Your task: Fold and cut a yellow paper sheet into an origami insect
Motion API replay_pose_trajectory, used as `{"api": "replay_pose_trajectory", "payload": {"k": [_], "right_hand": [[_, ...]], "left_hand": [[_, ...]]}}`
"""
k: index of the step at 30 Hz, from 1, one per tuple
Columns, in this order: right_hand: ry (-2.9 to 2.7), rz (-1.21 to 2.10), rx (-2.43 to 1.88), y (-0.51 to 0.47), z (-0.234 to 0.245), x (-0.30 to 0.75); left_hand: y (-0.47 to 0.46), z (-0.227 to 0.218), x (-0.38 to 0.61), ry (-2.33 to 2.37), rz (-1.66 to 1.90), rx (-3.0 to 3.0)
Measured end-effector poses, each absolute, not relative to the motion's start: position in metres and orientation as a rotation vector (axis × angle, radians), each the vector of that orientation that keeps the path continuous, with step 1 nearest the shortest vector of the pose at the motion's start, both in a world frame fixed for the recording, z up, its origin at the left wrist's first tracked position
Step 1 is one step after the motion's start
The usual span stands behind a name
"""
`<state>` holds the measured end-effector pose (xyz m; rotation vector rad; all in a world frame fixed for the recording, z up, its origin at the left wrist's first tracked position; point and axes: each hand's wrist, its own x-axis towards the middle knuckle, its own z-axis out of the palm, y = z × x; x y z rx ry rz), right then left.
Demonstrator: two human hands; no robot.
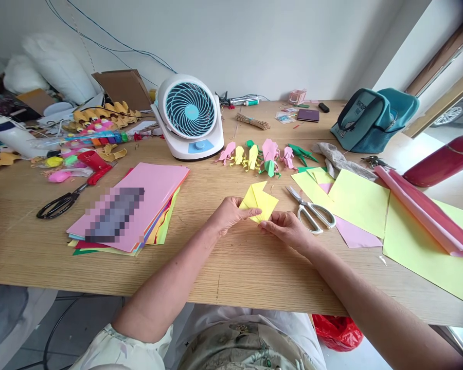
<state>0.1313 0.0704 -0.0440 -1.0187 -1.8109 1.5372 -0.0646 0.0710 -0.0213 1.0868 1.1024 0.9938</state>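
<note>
A small piece of folded yellow paper (268,203) is held between both hands above the wooden table (200,272). My left hand (231,215) grips its left side, thumb across the front. At the lower corner, my right hand (283,228) pinches the paper with thumb and fingers. White-handled scissors (316,213) lie just right of my right hand. Behind the hands stands a row of folded paper figures, among them a yellow figure (252,158), a pink figure (270,149) and a green figure (270,168).
A stack of coloured paper (154,187) with a blurred dark object on top lies left, beside black-handled scissors (69,198). A fan (189,115) stands behind. On the right are yellow sheets (360,200), a rolled pink sheet (428,216), a red bottle (443,160) and a teal bag (374,121).
</note>
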Motion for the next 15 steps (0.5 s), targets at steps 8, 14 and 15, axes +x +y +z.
{"api": "replay_pose_trajectory", "payload": {"k": [8,14,15], "right_hand": [[-1.788,1.552,-0.99,0.069,-0.037,0.13],[-1.874,1.496,-1.021,0.068,-0.042,0.132],[-1.905,1.48,-1.029,0.068,-0.042,0.132]], "left_hand": [[0.079,-0.017,-0.08,1.168,1.086,1.102],[0.08,-0.015,-0.084,1.126,1.059,1.234],[0.08,-0.014,-0.084,1.107,1.056,1.241]]}}
